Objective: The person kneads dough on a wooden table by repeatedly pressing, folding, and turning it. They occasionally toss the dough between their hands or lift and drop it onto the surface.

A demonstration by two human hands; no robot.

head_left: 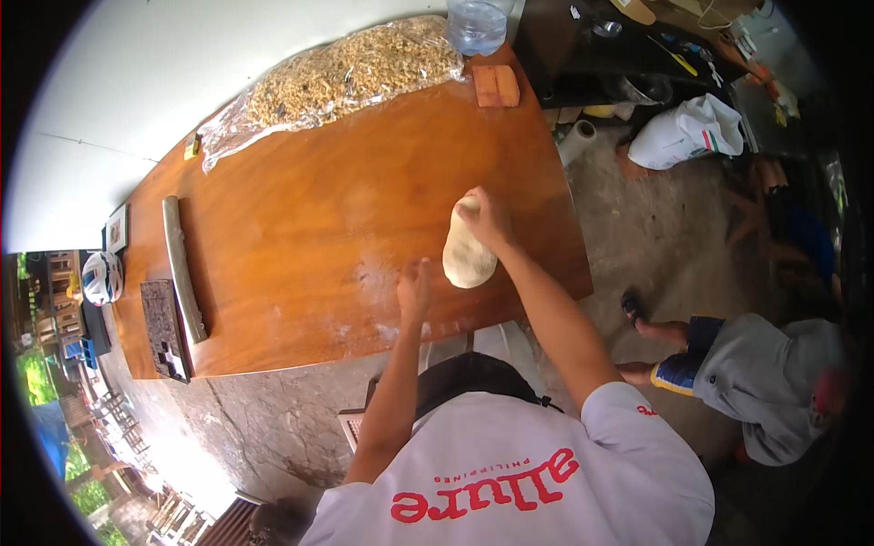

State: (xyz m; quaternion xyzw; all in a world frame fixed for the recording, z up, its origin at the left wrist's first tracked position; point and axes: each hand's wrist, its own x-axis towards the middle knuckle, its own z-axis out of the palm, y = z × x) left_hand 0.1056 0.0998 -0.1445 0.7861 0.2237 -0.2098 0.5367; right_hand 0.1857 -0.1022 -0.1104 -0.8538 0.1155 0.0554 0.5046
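Observation:
A pale, elongated piece of dough (469, 255) is over the wooden table near its front right part. My right hand (489, 221) grips its far end, thumb and fingers closed around it. To the left of the dough, and apart from it, my left hand (414, 289) is held over the table's front edge area with its fingers curled in. I see nothing in that hand. White flour (375, 273) is smeared on the wood just beyond it.
The wooden table (300, 209) bears a big plastic bag of brown crumbly stuff (364, 68), a water container (476, 27), a reddish block (496, 86), a long wooden stick (182, 268) and a dark board (164, 328). A person in grey (760, 382) is at the right.

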